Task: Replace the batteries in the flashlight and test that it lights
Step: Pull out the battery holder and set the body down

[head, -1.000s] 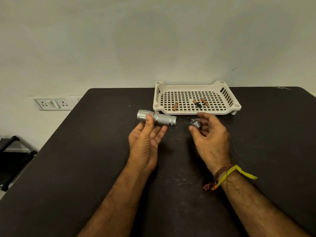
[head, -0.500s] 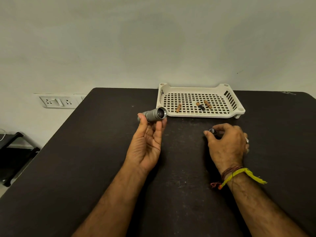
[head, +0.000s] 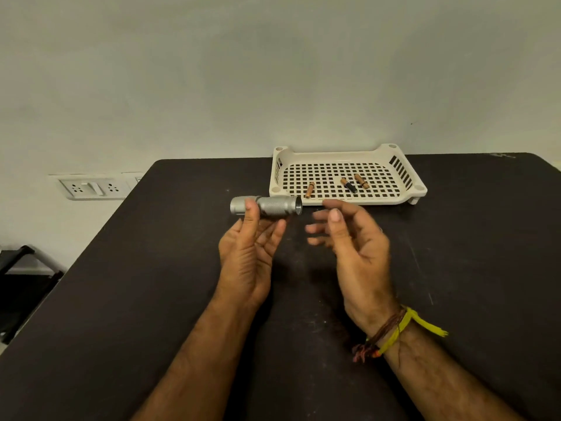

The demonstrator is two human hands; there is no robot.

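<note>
My left hand [head: 247, 253] holds a silver flashlight [head: 273, 205] level above the black table [head: 151, 284], its uncapped threaded end pointing right. Just to the right of that end, my right hand [head: 352, 241] hovers with fingers spread and slightly blurred, and nothing shows in it. The flashlight's end cap is out of sight. Three small batteries lie in a cream perforated tray [head: 349, 202] behind the hands: one copper-coloured at the left [head: 309, 189], one copper and black in the middle [head: 348, 185], one copper-coloured at the right [head: 361, 181].
The tray sits at the table's far edge against a pale wall. A white socket panel [head: 91, 187] is on the wall at the left. A dark piece of furniture [head: 21, 287] stands off the table's left side.
My right hand, which lowered the end cap toward the table, has risen back beside the flashlight without it. My left hand turned the flashlight level again, open end to the right.
</note>
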